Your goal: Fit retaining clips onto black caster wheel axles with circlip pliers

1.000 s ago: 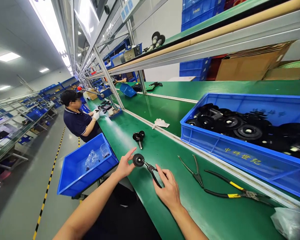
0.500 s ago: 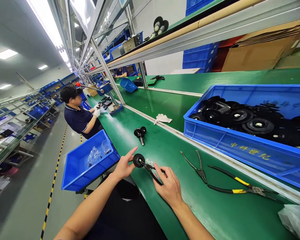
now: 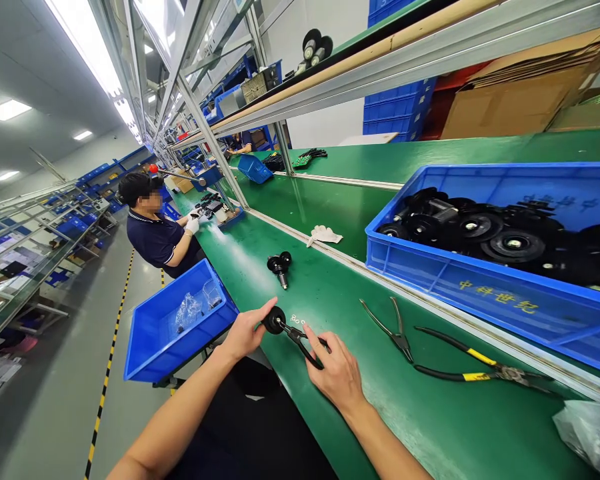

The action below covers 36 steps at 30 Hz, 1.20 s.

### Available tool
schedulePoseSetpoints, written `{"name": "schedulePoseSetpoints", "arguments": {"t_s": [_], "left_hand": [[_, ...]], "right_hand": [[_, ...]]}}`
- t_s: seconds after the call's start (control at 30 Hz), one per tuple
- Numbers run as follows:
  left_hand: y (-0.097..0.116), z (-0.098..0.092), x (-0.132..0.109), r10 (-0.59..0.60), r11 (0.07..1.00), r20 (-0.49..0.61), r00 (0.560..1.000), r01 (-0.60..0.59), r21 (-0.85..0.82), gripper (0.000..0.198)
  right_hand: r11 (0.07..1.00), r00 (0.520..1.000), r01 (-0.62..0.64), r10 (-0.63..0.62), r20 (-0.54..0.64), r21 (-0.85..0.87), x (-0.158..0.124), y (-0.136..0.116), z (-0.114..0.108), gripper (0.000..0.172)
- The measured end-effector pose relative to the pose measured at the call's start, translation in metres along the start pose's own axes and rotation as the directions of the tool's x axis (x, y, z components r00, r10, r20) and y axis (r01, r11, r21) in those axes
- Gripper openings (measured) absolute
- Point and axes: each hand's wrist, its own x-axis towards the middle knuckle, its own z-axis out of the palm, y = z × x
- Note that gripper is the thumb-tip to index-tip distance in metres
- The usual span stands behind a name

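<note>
A round black part with a pale centre (image 3: 273,320) is gripped at its edge by my left hand (image 3: 247,330), over the front of the bench. My right hand (image 3: 336,367) is closed around the black handles of a pair of pliers (image 3: 297,335). The tips of these pliers meet the middle of the black part. Just beyond lies a cluster of black wheel-like parts (image 3: 279,268) with a metal stub. Several small white rings (image 3: 296,319) rest on the green bench beside the pliers.
Two more pliers, one plain metal (image 3: 399,337) and one with black and yellow handles (image 3: 480,367), lie at right. A blue crate (image 3: 480,293) of black wheels stands behind them. A white glove (image 3: 325,235), a blue bin (image 3: 155,347) and a co-worker (image 3: 155,233) are further left.
The black part and the pliers have shifted slightly left, and the part is turned a little more edge-on. Both hands keep their hold. The whole view has moved slightly.
</note>
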Motion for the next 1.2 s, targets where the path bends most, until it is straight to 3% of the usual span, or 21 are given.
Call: {"name": "schedulePoseSetpoints", "arguments": {"t_s": [0.23,0.57,0.73,0.83,0.97,1.07,1.2], "left_hand": [[-0.003,0.000,0.001,0.136,0.991,-0.052,0.989,-0.135,0.016,0.075],[-0.013,-0.002,0.004,0.209,0.977,-0.082,0.974,-0.204,0.067,0.071],[-0.013,0.001,0.004,0.144,0.989,-0.111,0.983,-0.138,0.054,0.066],[-0.008,0.009,0.003,0.046,0.999,-0.214,0.976,-0.042,0.026,0.060],[0.001,0.027,0.002,-0.122,0.992,-0.384,0.915,0.104,-0.068,0.055],[0.008,0.039,0.001,-0.223,0.975,-0.434,0.873,0.191,-0.117,0.055],[0.013,0.045,0.003,-0.247,0.969,-0.470,0.847,0.210,-0.131,0.051]], "right_hand": [[0.999,0.999,-0.031,0.030,0.019,0.038,-0.003,0.000,0.002,0.076],[0.995,0.999,-0.030,0.027,0.035,0.097,-0.002,0.003,0.005,0.091],[0.989,0.999,-0.027,0.021,0.047,0.144,-0.001,0.003,0.002,0.079],[0.978,0.998,-0.051,0.042,0.049,0.202,-0.001,-0.001,0.002,0.074],[0.973,0.996,-0.087,0.089,0.001,0.215,-0.003,-0.011,0.005,0.073],[0.975,0.994,-0.098,0.106,-0.029,0.202,-0.004,-0.017,0.007,0.073],[0.979,0.993,-0.094,0.105,-0.052,0.179,-0.004,-0.018,0.007,0.072]]}}
